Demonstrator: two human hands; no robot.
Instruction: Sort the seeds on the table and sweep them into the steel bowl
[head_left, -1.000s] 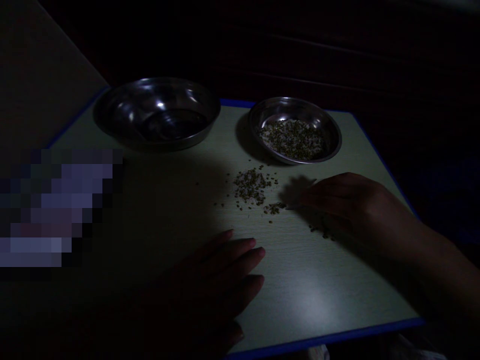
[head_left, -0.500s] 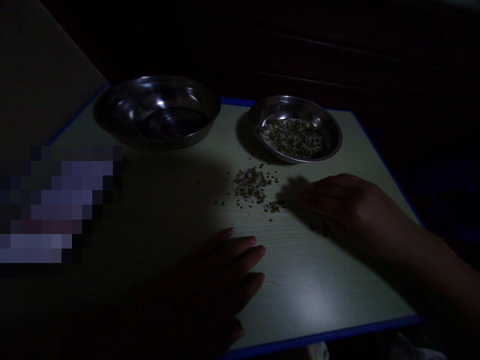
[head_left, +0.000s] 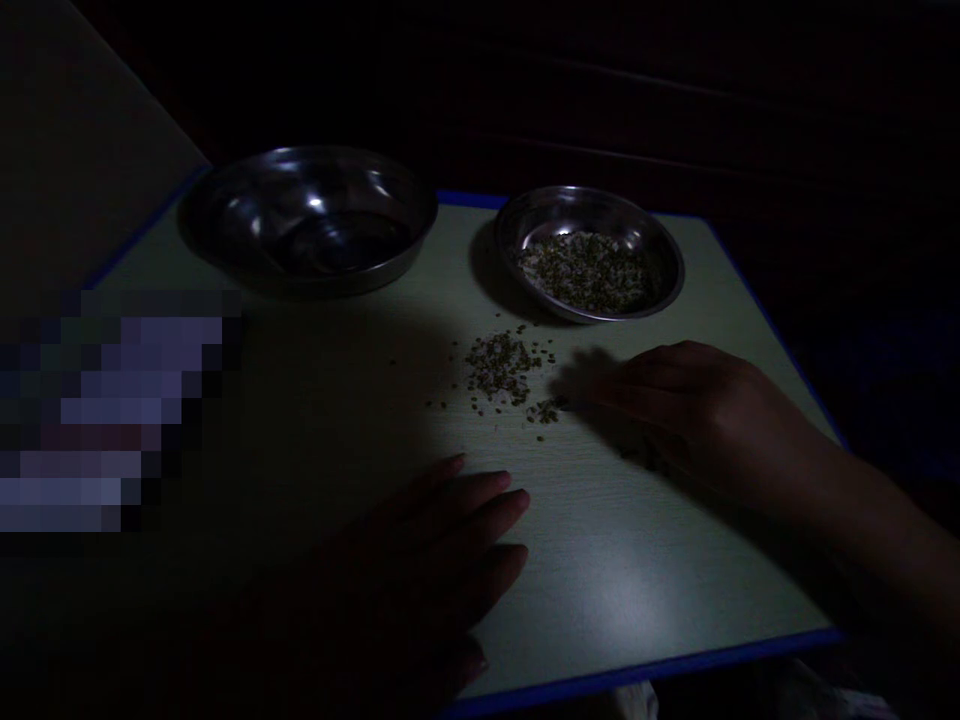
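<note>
**A:** Right, what am I looking at, going from the left?

**B:** Far beyond my fingers on the left sits a large steel bowl (head_left: 311, 220), smooth, shiny and round, with nothing I can make out inside. My left hand (head_left: 442, 545) lies flat on the table (head_left: 637, 580), palm down, fingers loosely spread and holding nothing. The tabletop is pale, faintly wood-grained laminate with a blue edge.

**A:** And the grain?

**B:** A small heap of mixed grains (head_left: 501, 368) lies just ahead of my left fingertips, well short of the bowls. It is tiny, loose stuff, dark greenish bits among paler ones. A smaller cluster (head_left: 547, 410) lies at the tips of my right hand (head_left: 690, 405), whose fingers are stretched out low over the table, not closed on anything that I can see. They are blurred, so I cannot tell whether they touch it.

**A:** How would I handle that well?

**B:** I'd judge that light fingertip strokes are best, since the grains slide easily on the laminate and scatter. A few strays lie half-hidden under the right palm.

**A:** Furthest right?

**B:** Beyond the right fingertips, a smaller steel bowl (head_left: 589, 255), shallow, holds a layer of the same mix.
</note>
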